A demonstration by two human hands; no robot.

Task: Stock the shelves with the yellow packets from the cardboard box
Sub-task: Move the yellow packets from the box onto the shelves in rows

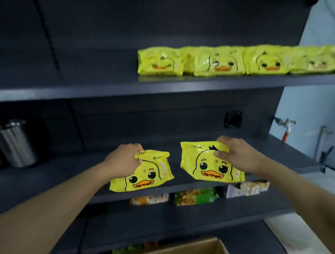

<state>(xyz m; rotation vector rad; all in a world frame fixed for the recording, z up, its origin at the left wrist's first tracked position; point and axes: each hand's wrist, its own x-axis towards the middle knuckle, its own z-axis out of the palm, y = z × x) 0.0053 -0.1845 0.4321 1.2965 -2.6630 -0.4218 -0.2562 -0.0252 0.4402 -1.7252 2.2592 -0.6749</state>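
Note:
My left hand (123, 160) grips the top corner of a yellow duck-face packet (145, 173) over the front edge of the middle shelf (49, 177). My right hand (236, 152) pinches the top of a second yellow packet (209, 163), held upright just to the right of the first. A row of several yellow packets (237, 62) stands on the right half of the upper shelf (64, 91). The open cardboard box (208, 251) shows at the bottom edge; its contents are hidden.
Steel canisters (14, 142) stand at the left of the middle shelf. A lower shelf holds green and mixed snack packs (195, 197). A small black object (233, 119) sits at the back of the middle shelf. A pale wall with a tap (285, 124) is at the right.

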